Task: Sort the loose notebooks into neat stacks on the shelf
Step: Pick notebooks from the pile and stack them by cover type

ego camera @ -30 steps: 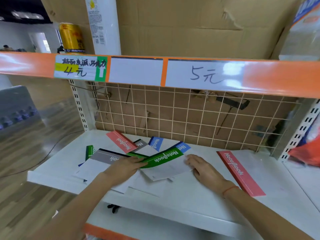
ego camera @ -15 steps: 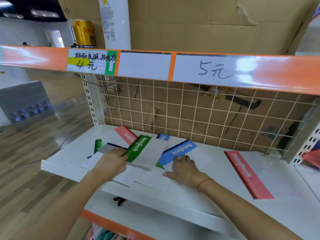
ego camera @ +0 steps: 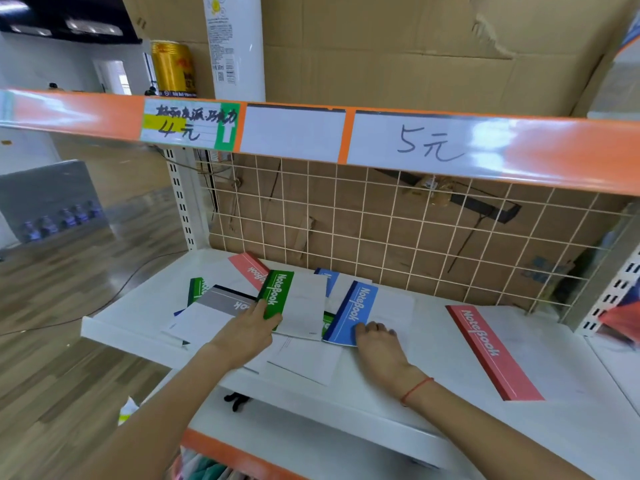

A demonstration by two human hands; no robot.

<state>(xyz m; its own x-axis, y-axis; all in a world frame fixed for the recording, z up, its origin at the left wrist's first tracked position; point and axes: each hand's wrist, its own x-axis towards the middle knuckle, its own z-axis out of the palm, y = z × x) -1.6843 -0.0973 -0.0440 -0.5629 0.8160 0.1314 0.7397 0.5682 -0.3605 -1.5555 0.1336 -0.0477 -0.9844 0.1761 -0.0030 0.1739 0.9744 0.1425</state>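
Observation:
Several loose notebooks lie overlapping on the white shelf [ego camera: 433,393]. My left hand [ego camera: 247,332] grips the near end of a green-spined notebook [ego camera: 298,301] that lies on top of the pile. My right hand [ego camera: 377,346] pinches the near edge of a blue-spined notebook [ego camera: 353,311] beside it. A grey-spined notebook [ego camera: 221,303], another green one [ego camera: 196,289], a red one [ego camera: 250,268] and a second blue one [ego camera: 326,277] lie partly covered behind and to the left. A single red-spined notebook [ego camera: 512,348] lies apart at the right.
A wire grid [ego camera: 398,233] backed by cardboard closes the shelf's rear. The orange upper shelf edge [ego camera: 554,157] with price labels hangs overhead. A slotted upright [ego camera: 181,202] stands at the left, another shelf bay at the right. Wooden floor lies beyond the left edge.
The green notebook has swung from lying across the pile to pointing away from me under my left hand. My right hand moved left onto the blue notebook and drew it nearer.

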